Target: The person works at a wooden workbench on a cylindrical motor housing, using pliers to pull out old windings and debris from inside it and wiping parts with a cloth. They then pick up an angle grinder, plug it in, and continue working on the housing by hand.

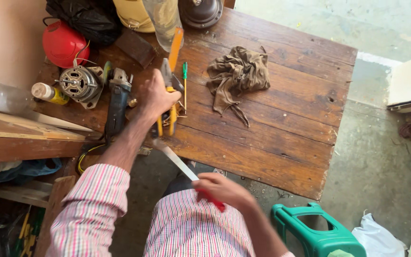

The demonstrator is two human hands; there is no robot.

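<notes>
My left hand (155, 97) grips yellow-handled pliers (169, 102) over the front left part of the wooden table (281, 114). The pliers' jaws point away from me, toward an orange-handled tool (176, 43). My right hand (222, 190) is low, near my lap, closed on the red handle (212, 201) of a long flat metal blade (176, 159) that slants up toward the table's front edge. A small green screwdriver (185, 78) lies just right of the pliers.
A crumpled brown rag (236, 76) lies mid-table. An angle grinder (117, 100), an electric motor (78, 84), a red round object (63, 44) and bottles crowd the left. A green plastic stool (317, 233) stands on the concrete floor at lower right.
</notes>
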